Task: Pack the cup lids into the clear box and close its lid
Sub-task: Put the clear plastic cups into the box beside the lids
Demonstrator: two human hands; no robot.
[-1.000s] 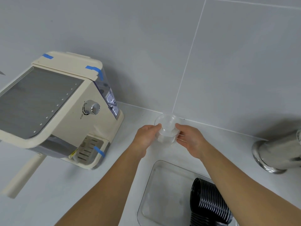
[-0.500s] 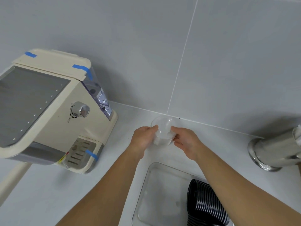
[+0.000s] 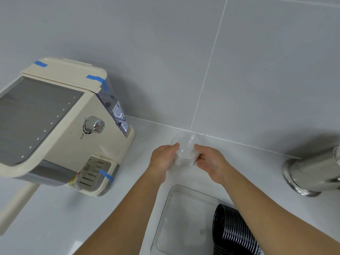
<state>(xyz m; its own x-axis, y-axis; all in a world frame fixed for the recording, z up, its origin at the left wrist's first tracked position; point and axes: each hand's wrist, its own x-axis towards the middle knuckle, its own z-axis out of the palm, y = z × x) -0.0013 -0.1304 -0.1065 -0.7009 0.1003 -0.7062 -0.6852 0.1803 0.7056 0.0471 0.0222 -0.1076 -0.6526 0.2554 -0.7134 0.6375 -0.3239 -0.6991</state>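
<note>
Lid stack [image 3: 233,234] in box [image 3: 176,218], right side

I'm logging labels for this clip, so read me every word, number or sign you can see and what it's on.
Nothing can be read.
Cream appliance: small marks beside its chrome knob, blurred.
Its clear side panel: symbols, too small to read.
Red and yellow stickers by its drip tray: unreadable.

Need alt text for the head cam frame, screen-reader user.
Two bare hands, left hand and right hand, grip a stack of clear cup lids above a white counter. Nearer the camera, an open clear box holds a stack of black lids; a cream machine stands at left.
</note>
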